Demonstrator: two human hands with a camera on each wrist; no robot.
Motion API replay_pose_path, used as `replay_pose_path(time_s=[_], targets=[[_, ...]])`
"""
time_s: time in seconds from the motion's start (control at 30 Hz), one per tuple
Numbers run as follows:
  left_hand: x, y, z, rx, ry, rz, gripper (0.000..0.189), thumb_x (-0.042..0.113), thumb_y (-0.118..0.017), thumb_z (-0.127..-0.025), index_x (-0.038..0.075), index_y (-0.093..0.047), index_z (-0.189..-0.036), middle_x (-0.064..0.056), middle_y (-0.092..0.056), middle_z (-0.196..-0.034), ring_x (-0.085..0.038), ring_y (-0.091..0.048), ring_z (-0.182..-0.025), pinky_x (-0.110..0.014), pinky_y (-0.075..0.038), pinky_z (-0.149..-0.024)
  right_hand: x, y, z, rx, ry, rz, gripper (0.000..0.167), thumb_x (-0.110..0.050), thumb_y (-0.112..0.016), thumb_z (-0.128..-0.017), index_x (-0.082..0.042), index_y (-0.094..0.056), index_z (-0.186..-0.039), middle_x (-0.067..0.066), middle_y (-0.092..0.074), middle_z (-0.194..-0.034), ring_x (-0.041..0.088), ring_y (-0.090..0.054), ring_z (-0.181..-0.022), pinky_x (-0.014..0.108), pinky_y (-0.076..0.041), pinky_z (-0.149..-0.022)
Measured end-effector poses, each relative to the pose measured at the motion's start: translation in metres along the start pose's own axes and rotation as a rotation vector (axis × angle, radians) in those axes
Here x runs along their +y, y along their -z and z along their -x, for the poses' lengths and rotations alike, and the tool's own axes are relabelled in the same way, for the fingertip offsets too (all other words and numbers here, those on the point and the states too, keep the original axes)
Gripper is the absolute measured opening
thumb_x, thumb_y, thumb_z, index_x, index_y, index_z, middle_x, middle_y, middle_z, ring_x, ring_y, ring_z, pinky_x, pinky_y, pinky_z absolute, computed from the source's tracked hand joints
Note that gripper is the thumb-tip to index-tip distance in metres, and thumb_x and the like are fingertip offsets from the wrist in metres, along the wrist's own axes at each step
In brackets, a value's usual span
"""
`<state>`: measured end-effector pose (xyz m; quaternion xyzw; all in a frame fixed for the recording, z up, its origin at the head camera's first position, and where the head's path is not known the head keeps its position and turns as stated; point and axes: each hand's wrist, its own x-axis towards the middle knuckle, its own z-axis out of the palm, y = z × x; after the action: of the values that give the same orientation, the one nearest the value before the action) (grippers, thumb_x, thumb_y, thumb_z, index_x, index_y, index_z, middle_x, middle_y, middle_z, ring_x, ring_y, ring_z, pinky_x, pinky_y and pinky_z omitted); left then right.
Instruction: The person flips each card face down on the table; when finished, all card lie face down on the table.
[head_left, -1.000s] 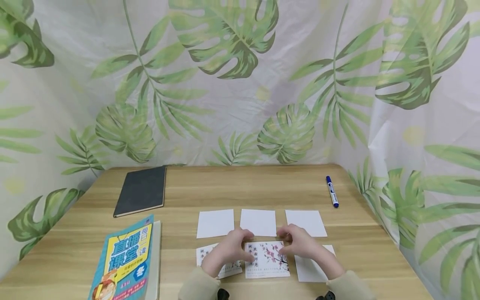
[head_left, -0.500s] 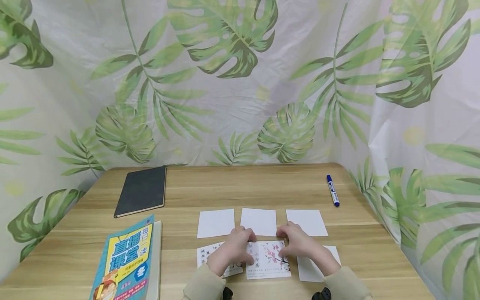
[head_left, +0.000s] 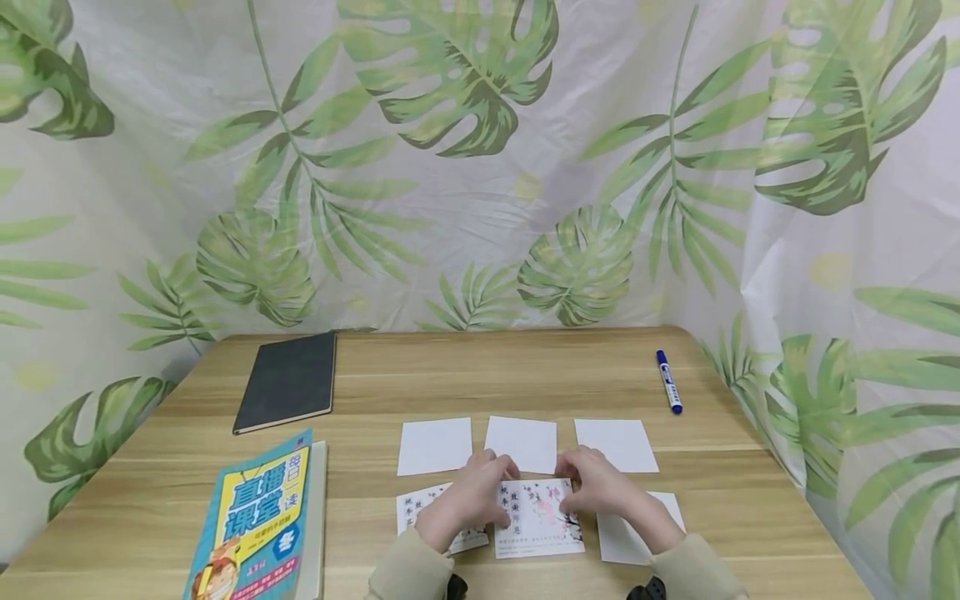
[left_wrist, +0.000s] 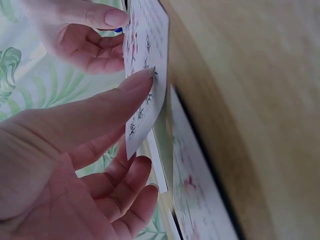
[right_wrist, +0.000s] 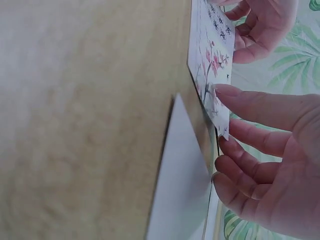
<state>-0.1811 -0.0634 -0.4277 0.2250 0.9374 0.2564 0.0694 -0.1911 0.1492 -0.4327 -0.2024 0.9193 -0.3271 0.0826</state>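
Note:
A white card printed with pink blossoms and dark characters [head_left: 534,540] is in the front middle of the head view. My left hand [head_left: 467,498] pinches its left side; in the left wrist view the thumb [left_wrist: 112,107] lies on the printed face, with fingers behind the edge. On the opposite side my right hand [head_left: 600,487] grips it likewise, the right thumb [right_wrist: 250,100] over the blossoms. Both wrist views show the card tilted, its far edge off the table. Partly under my left hand lies a second printed card [head_left: 417,503]. A blank white card [head_left: 619,543] lies under my right wrist.
Behind the hands, a row holds a left blank card [head_left: 435,446], a middle one [head_left: 521,442] and a right one [head_left: 617,444]. Left are a blue book [head_left: 251,525] and a black notebook [head_left: 287,382]. A blue marker [head_left: 670,383] lies at right on the wooden table [head_left: 495,367].
The left hand has shifted slightly right and up along the printed card's edge. The card's far edge has risen a little. The right hand has hardly moved.

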Motion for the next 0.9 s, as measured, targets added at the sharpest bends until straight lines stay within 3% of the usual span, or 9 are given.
replay_pose_path(time_s=[0.2,0.43,0.53,0.73,0.9], targets=[[0.0,0.001,0.0,0.002,-0.005,0.002,0.051,0.007,-0.084,-0.058,0.01,-0.062,-0.103,-0.004,-0.054,-0.095,-0.019,-0.048,-0.092,-0.035,-0.043,-0.083,0.002,0.006,0.001,0.021,0.014,-0.005,0.023,-0.006,-0.078,-0.069,-0.005,-0.061,-0.083,0.002,-0.053,-0.08,0.014,-0.045,-0.076,0.022,-0.038,-0.065],[-0.001,0.002,0.0,0.032,-0.012,-0.011,0.058,0.009,-0.085,-0.059,0.01,-0.058,-0.11,-0.002,-0.053,-0.095,-0.017,-0.047,-0.09,-0.033,-0.043,-0.08,0.002,0.012,0.002,0.007,-0.027,-0.121,0.019,-0.008,-0.074,-0.076,-0.004,-0.056,-0.08,0.0,-0.051,-0.072,0.013,-0.045,-0.067,0.02,-0.036,-0.055],[0.002,0.002,0.003,0.064,-0.018,0.004,0.059,0.008,-0.084,-0.06,0.01,-0.054,-0.111,-0.002,-0.051,-0.095,-0.016,-0.046,-0.089,-0.032,-0.044,-0.078,0.003,0.012,0.003,0.013,-0.078,-0.188,0.02,-0.012,-0.073,-0.079,-0.005,-0.055,-0.081,-0.001,-0.05,-0.071,0.012,-0.046,-0.066,0.021,-0.038,-0.053],[0.012,0.004,0.007,0.168,-0.006,0.052,0.042,0.007,-0.08,-0.065,0.008,-0.057,-0.101,-0.005,-0.05,-0.093,-0.021,-0.047,-0.089,-0.034,-0.043,-0.077,0.0,0.013,0.008,0.048,-0.154,-0.354,0.021,-0.012,-0.069,-0.082,-0.001,-0.053,-0.088,0.001,-0.048,-0.071,0.013,-0.051,-0.06,0.027,-0.051,-0.052],[0.02,0.004,0.008,0.212,0.019,0.05,0.035,0.008,-0.079,-0.067,0.007,-0.061,-0.097,-0.005,-0.05,-0.09,-0.019,-0.048,-0.085,-0.032,-0.044,-0.073,-0.003,0.015,0.009,0.06,-0.168,-0.382,0.022,-0.014,-0.069,-0.084,0.0,-0.053,-0.091,0.001,-0.047,-0.072,0.014,-0.051,-0.061,0.027,-0.051,-0.053]])
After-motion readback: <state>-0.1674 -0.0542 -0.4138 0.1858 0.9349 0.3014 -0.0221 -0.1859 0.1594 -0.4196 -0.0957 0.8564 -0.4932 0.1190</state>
